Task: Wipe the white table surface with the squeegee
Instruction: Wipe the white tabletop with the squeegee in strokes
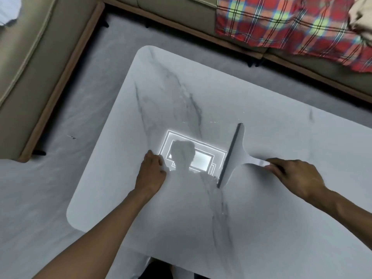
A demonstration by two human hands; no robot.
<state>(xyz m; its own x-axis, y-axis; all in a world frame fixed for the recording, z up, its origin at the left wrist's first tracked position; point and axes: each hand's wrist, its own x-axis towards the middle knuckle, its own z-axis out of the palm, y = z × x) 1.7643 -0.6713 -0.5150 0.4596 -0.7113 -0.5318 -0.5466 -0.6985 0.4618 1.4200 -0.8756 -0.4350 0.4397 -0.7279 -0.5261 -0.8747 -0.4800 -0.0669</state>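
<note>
Head view, looking down on a white table [251,218] with grey marble veining and rounded corners; it fills the centre and lower right of the frame. The right hand [296,176], at centre right, is closed around the handle of a white squeegee [236,156], fingers wrapped over the grip and the thumb side toward the blade. The squeegee lies on the tabletop just right of frame centre, its handle running to the right into the hand and its long dark rubber edge [229,156] set nearly upright in the frame, tilted slightly, with the edge against the surface. The left hand [152,172], left of centre, rests on the tabletop with the fingers curled loosely under, knuckles up, holding nothing; it is near the table's left edge and apart from the squeegee. Between the two hands the glossy surface carries a bright rectangular reflection of a ceiling light [193,156], partly covered by the dark outline of the person's head and shoulders. Both forearms enter from the lower edge of the frame. A grey carpet [50,198] surrounds the table. A beige sofa [30,67] occupies the upper left and the top, and a red plaid cloth [281,23] lies over it at upper right.
</note>
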